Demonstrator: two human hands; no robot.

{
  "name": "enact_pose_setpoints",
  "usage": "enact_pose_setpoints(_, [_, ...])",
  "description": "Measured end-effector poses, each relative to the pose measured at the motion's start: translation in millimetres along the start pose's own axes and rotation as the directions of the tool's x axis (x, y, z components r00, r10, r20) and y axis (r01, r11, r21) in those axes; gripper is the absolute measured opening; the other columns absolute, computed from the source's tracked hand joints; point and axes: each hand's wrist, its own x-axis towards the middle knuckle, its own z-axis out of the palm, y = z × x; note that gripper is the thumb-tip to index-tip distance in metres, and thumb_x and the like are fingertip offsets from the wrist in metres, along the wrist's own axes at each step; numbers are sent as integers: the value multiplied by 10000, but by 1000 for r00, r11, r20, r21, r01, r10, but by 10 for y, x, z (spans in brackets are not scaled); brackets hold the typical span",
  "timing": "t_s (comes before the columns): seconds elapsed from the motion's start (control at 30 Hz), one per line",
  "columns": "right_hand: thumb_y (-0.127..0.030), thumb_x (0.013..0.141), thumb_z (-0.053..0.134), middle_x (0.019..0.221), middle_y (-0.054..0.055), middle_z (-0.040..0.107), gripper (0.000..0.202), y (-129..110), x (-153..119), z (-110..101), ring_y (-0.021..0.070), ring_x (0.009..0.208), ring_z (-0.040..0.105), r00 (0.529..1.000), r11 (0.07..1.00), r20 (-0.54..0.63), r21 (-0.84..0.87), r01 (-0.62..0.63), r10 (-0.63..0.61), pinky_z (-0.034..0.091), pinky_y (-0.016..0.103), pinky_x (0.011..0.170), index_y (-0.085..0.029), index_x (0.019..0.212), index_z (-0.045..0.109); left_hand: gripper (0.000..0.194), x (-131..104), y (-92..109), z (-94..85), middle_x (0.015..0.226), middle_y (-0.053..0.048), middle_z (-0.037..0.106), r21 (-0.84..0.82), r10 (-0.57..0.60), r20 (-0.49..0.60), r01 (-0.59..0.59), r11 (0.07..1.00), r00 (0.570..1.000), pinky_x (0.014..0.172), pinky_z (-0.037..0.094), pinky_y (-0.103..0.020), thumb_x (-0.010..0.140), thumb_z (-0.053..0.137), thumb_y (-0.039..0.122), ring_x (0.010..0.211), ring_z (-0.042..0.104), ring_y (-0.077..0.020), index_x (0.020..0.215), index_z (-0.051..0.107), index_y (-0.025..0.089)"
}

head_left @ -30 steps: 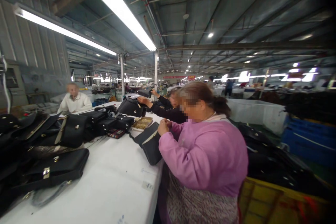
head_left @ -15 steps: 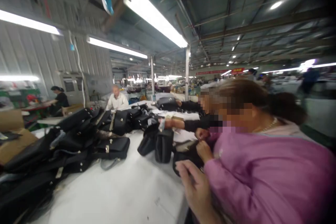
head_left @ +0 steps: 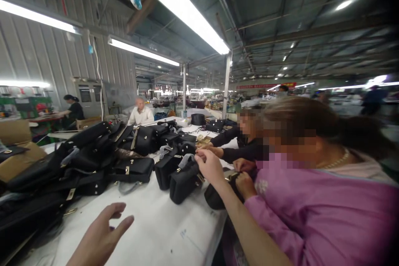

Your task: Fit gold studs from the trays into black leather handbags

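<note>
My right hand [head_left: 211,168] reaches over the table, its bent fingertips right beside the grey-wrapped handle of a black handbag [head_left: 183,186]. Its fingers look slightly apart; whether they touch the handle is unclear. A second black handbag [head_left: 164,171] stands upright just left of that one, with clear wrap on its handle. My left hand [head_left: 104,232] hovers above the white table [head_left: 149,224] at the lower left, holding nothing, thumb and fingers spread. Another black handbag [head_left: 132,170] with a gold clasp lies at the edge of the pile, beyond my left hand.
A heap of black handbags [head_left: 84,149] covers the table's left side. At my right, a co-worker in a pink top [head_left: 299,212] handles a dark bag [head_left: 216,197]. Another co-worker's dark sleeve [head_left: 229,137] extends over the table behind. A cardboard box [head_left: 23,170] stands far left.
My right hand has moved forward and left to the handbag's handle. My left hand has come into view. The two upright handbags have shifted left, and the dark-sleeved co-worker's hand has drawn back from them.
</note>
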Motion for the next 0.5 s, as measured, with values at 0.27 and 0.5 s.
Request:
enact_pose_setpoints(0.27, [-440,965,805,1453,238,672,580,84,1541,473,357,1339,622,973,999,225,-31,-44,50,429,403,1141,-72,1394,677,948,406,124,465,1604,-220,537,180,81,124,-103,978,989,1240,455,-571,821,674,761,1495,519,-416,1513,528,129])
enact_pose_setpoints(0.5, [-601,985,742,1501,319,616,773,203,1895,918,375,1405,599,921,985,359,27,-169,148,404,407,1173,22,1434,647,1160,614,506,849,1727,-236,378,248,169,136,-199,948,976,1320,338,-552,721,783,739,1606,350,-462,1639,450,112])
